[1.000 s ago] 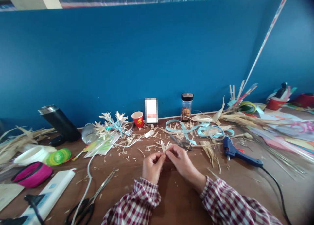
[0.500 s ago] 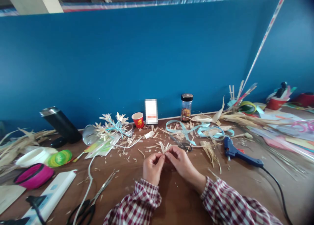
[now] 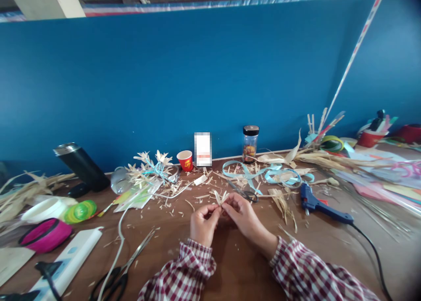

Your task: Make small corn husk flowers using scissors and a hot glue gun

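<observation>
Between my fingertips is a small pale corn husk flower (image 3: 219, 197), its pointed petals fanning upward. My left hand (image 3: 204, 224) pinches its base from the left, thumb against forefinger. From the right, my right hand (image 3: 242, 215) closes thumb and forefinger on the same base, so the two hands nearly touch. The lower end of the flower is hidden by my fingers. Just behind my right hand lies a pair of dark-handled scissors (image 3: 249, 195). A bundle of dry husk strips (image 3: 283, 204) rests to the right of that hand.
A blue glue gun (image 3: 324, 209) lies at right, its cord trailing forward. Larger scissors (image 3: 131, 261) and a white power strip (image 3: 70, 259) are at left front. Farther back stand finished husk flowers (image 3: 149, 167), a red paper cup (image 3: 185, 161), a lidded jar (image 3: 250, 145) and blue ribbon (image 3: 243, 175).
My left hand has shifted very slightly left and the petals look turned a little. Both hands keep their pinch; everything else stays where it was.
</observation>
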`<move>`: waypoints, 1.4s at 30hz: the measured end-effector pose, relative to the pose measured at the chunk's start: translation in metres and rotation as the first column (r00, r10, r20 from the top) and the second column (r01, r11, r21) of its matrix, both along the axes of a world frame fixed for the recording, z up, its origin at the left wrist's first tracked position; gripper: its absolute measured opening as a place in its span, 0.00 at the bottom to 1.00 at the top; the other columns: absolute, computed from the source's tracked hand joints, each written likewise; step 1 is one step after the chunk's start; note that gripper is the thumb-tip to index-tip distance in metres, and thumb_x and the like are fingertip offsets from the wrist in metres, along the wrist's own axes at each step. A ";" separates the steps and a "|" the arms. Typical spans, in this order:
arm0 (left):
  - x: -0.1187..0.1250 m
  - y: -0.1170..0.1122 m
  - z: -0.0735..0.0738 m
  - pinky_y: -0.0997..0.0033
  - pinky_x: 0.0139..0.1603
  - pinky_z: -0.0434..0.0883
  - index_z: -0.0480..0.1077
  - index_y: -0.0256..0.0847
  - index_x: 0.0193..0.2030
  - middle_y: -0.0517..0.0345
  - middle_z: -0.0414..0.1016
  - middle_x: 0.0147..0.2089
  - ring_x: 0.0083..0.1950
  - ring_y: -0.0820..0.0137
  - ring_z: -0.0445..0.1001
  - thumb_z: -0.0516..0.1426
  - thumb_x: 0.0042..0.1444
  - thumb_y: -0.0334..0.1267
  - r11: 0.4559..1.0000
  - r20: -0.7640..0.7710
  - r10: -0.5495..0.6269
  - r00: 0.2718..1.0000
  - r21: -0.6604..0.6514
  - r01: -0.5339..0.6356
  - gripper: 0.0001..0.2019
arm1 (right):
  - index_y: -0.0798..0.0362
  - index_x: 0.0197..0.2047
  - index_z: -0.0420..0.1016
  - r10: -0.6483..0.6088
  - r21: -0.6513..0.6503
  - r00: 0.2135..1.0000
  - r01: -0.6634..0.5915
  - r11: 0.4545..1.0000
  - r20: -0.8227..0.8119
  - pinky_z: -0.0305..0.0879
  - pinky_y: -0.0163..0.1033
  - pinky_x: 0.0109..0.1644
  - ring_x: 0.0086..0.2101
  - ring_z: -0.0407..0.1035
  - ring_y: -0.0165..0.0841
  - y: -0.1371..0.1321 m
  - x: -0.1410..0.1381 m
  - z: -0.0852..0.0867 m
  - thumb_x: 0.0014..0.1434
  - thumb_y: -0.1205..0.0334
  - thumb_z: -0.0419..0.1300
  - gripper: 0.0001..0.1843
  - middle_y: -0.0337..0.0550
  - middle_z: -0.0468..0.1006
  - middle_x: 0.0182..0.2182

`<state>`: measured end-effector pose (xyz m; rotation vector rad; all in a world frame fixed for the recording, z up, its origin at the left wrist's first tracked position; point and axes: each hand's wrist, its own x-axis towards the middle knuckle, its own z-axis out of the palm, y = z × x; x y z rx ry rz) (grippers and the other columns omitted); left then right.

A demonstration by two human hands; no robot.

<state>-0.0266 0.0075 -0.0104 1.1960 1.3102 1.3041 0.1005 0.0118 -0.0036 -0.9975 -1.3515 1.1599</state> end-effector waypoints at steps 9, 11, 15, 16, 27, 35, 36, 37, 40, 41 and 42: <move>-0.001 0.000 0.003 0.77 0.17 0.61 0.75 0.35 0.27 0.59 0.70 0.17 0.18 0.74 0.65 0.61 0.41 0.44 0.999 -0.038 0.027 0.999 0.025 -0.026 0.13 | 0.54 0.30 0.67 0.040 -0.085 0.993 -0.049 0.995 -0.108 0.62 0.31 0.26 0.22 0.62 0.26 -0.002 -0.004 -0.003 0.52 0.56 0.58 0.10 0.35 0.68 0.21; -0.001 0.000 0.003 0.76 0.18 0.63 0.76 0.36 0.28 0.58 0.71 0.17 0.19 0.71 0.68 0.62 0.40 0.46 0.999 -0.037 0.040 0.999 0.021 -0.039 0.14 | 0.54 0.32 0.68 0.042 -0.092 0.992 -0.053 0.994 -0.121 0.64 0.32 0.27 0.23 0.64 0.27 -0.001 -0.004 -0.004 0.52 0.53 0.58 0.12 0.36 0.69 0.23; -0.002 0.000 0.005 0.73 0.20 0.65 0.76 0.37 0.27 0.57 0.72 0.17 0.21 0.68 0.70 0.61 0.39 0.45 0.999 -0.063 0.040 0.997 0.033 -0.038 0.13 | 0.54 0.32 0.68 0.031 -0.122 0.988 -0.049 0.991 -0.149 0.65 0.32 0.26 0.24 0.65 0.28 0.001 -0.002 -0.004 0.52 0.50 0.57 0.15 0.37 0.69 0.24; -0.002 -0.001 0.005 0.73 0.20 0.65 0.76 0.37 0.27 0.57 0.72 0.17 0.21 0.68 0.70 0.61 0.39 0.45 0.999 -0.074 0.035 0.997 0.039 -0.032 0.12 | 0.54 0.31 0.68 0.030 -0.125 0.988 -0.049 0.991 -0.150 0.64 0.32 0.26 0.24 0.65 0.27 0.001 -0.001 -0.004 0.52 0.50 0.57 0.15 0.37 0.69 0.23; -0.001 0.000 0.001 0.79 0.16 0.57 0.75 0.35 0.29 0.64 0.65 0.14 0.15 0.78 0.59 0.62 0.41 0.45 1.000 0.027 0.003 1.000 -0.017 -0.002 0.14 | 0.54 0.32 0.68 0.015 -0.148 0.985 -0.041 0.988 -0.172 0.60 0.29 0.24 0.22 0.63 0.26 0.001 -0.003 -0.006 0.53 0.54 0.57 0.11 0.35 0.68 0.21; -0.001 0.002 -0.003 0.79 0.18 0.62 0.76 0.34 0.33 0.63 0.66 0.16 0.18 0.78 0.61 0.64 0.37 0.47 0.993 0.148 -0.050 0.988 -0.103 0.065 0.19 | 0.55 0.29 0.65 -0.001 -0.141 0.982 -0.026 0.990 -0.188 0.58 0.30 0.23 0.20 0.60 0.24 0.002 -0.003 -0.005 0.51 0.56 0.60 0.11 0.33 0.67 0.19; -0.001 0.002 -0.004 0.79 0.19 0.62 0.76 0.34 0.33 0.63 0.66 0.16 0.18 0.78 0.61 0.64 0.38 0.47 0.991 0.163 -0.052 0.985 -0.112 0.071 0.19 | 0.55 0.30 0.65 0.004 -0.141 0.981 -0.032 0.990 -0.194 0.58 0.29 0.22 0.20 0.60 0.24 0.002 -0.003 -0.005 0.51 0.56 0.59 0.11 0.33 0.66 0.18; -0.001 0.002 -0.005 0.79 0.19 0.63 0.76 0.34 0.34 0.63 0.66 0.16 0.18 0.78 0.62 0.64 0.38 0.48 0.990 0.182 -0.054 0.982 -0.119 0.076 0.19 | 0.55 0.30 0.65 0.007 -0.137 0.980 -0.035 0.990 -0.198 0.57 0.29 0.22 0.19 0.59 0.24 0.002 -0.003 -0.005 0.51 0.55 0.59 0.11 0.32 0.66 0.18; 0.001 0.002 -0.005 0.80 0.19 0.64 0.76 0.35 0.34 0.61 0.68 0.19 0.20 0.78 0.63 0.64 0.38 0.47 0.985 0.246 -0.043 0.968 -0.154 0.083 0.19 | 0.55 0.30 0.65 0.012 -0.130 0.979 -0.039 0.991 -0.202 0.55 0.29 0.21 0.19 0.58 0.23 0.002 -0.002 -0.005 0.51 0.54 0.60 0.12 0.32 0.65 0.18; 0.001 0.002 -0.005 0.81 0.19 0.64 0.77 0.36 0.34 0.61 0.70 0.20 0.20 0.79 0.64 0.65 0.37 0.47 0.981 0.267 -0.036 0.963 -0.175 0.086 0.19 | 0.55 0.30 0.66 0.011 -0.130 0.980 -0.037 0.991 -0.199 0.55 0.29 0.21 0.19 0.58 0.24 0.002 -0.002 -0.004 0.51 0.54 0.60 0.13 0.32 0.65 0.18; 0.001 0.002 -0.004 0.81 0.19 0.64 0.77 0.36 0.34 0.60 0.70 0.21 0.20 0.79 0.64 0.65 0.36 0.46 0.975 0.290 -0.032 0.956 -0.200 0.093 0.19 | 0.55 0.30 0.66 0.009 -0.132 0.981 -0.036 0.991 -0.196 0.55 0.29 0.21 0.19 0.59 0.24 0.002 -0.002 -0.004 0.50 0.53 0.60 0.13 0.32 0.66 0.19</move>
